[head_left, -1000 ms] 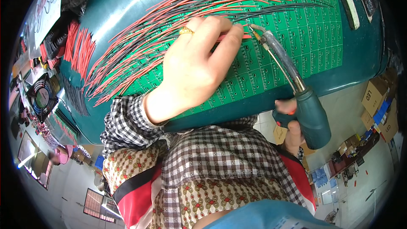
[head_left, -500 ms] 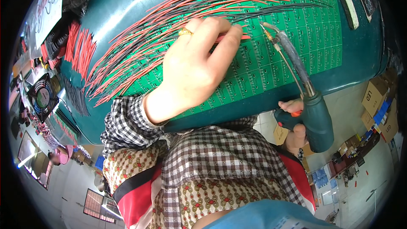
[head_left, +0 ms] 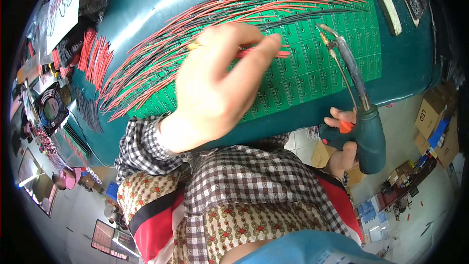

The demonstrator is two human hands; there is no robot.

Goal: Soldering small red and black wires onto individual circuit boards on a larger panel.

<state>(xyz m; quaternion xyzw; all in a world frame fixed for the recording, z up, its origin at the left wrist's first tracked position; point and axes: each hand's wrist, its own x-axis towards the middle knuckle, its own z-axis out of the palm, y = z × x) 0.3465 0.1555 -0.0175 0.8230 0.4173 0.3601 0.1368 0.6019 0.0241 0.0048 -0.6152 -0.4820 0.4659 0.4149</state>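
While the view looks down from the wearer's head, a teal-covered work surface (head_left: 161, 10) fills the upper half of the picture. On it lies a large green panel of many small printed circuit boards (head_left: 312, 63), with a fan of thin red and black insulated wires (head_left: 229, 10) spread across it, running from lower left to upper right.

The left hand (head_left: 220, 83) rests over the middle of the panel, seen from the back. Its fingers are curled and pinch a single red wire (head_left: 261, 53), seemingly holding the wire's end steady against the board.

The right hand (head_left: 342, 142) sits near the surface's lower right edge, closed around the dark teal pistol-style grip of a soldering gun (head_left: 366, 137), with a finger by its orange trigger. The gun's long thin metal tip (head_left: 325, 32) reaches up onto the panel, just to the right of the pinched wire, with a fine strand of solder running alongside the barrel; this looks like a stance for joining wire to board.

At the far left lie loose bundles of cut red wires (head_left: 95, 58) and a small black cooling fan (head_left: 49, 110). Cardboard boxes (head_left: 430, 117) stand on the floor at the right.
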